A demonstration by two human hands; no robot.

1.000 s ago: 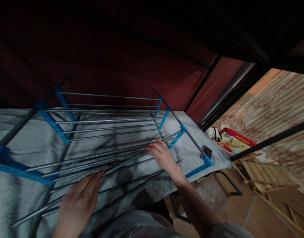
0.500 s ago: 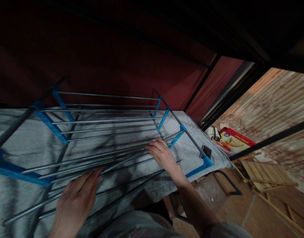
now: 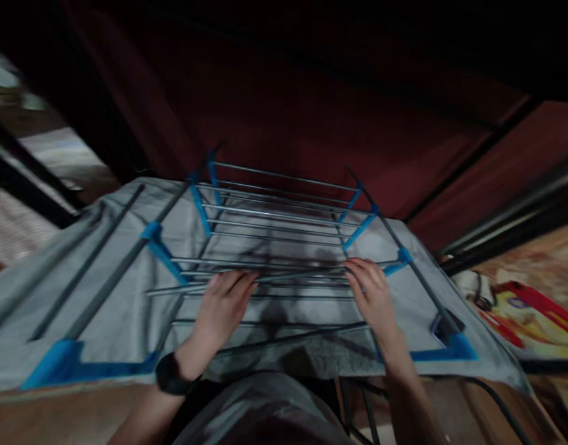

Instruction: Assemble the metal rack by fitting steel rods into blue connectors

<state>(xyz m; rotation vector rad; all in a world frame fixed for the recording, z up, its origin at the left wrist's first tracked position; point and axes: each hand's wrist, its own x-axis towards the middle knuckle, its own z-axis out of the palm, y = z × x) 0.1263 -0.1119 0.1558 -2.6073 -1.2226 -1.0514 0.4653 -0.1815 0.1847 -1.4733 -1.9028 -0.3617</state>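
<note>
A metal drying rack (image 3: pixel 284 213) with blue plastic joints lies flat on a grey towel (image 3: pixel 117 309). My left hand (image 3: pixel 223 306) rests on the loose steel rods (image 3: pixel 265 278) at the rack's near side, fingers stretched forward. My right hand (image 3: pixel 374 293) lies on the same rods near a blue joint (image 3: pixel 402 259), fingers bent over them. A dark band sits on my left wrist. The frame is blurred by motion.
A dark red wall (image 3: pixel 284 111) rises behind the towel. A red and yellow box (image 3: pixel 529 312) lies on the floor at the right. A small dark object (image 3: pixel 444 321) rests by the rack's near right blue corner.
The view has swung left, so the rack now sits centred. My left hand has moved forward onto the rods; my right hand stays on them.
</note>
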